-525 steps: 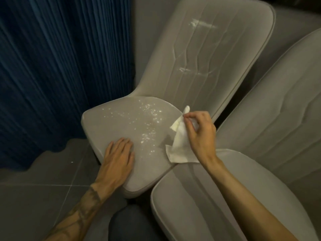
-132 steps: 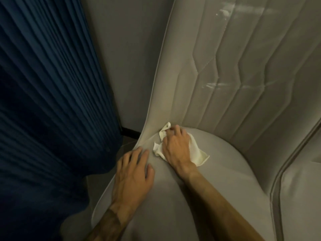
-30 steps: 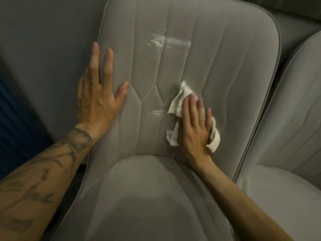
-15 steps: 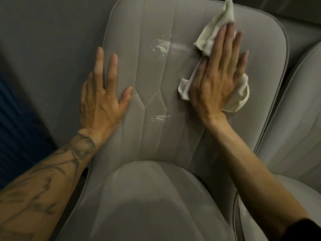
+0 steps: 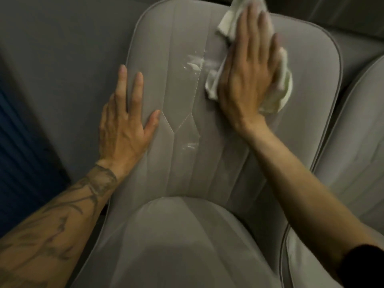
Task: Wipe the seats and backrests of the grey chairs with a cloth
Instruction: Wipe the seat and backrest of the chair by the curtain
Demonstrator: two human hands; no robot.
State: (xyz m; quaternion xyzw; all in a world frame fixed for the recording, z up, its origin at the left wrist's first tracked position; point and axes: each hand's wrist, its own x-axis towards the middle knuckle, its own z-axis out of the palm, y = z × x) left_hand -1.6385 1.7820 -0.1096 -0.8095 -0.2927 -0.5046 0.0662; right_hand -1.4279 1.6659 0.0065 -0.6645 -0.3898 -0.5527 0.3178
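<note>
Fingers [image 5: 257, 28] of our right hand [image 5: 247, 80] lie flat and together, pressing the cloth [image 5: 278, 94] against the grey chair's upper backrest [image 5: 166, 48] beside white smears [image 5: 195, 65], while our left hand [image 5: 124, 129] rests open, fingers spread, on its left edge.

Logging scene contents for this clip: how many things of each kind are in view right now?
Grey chairs: 2, the one being wiped and its neighbour
Cloths: 1, white cloth
Hands: 2, left hand and right hand
White smears on the backrest: 2, upper and lower
Total: 7
</note>
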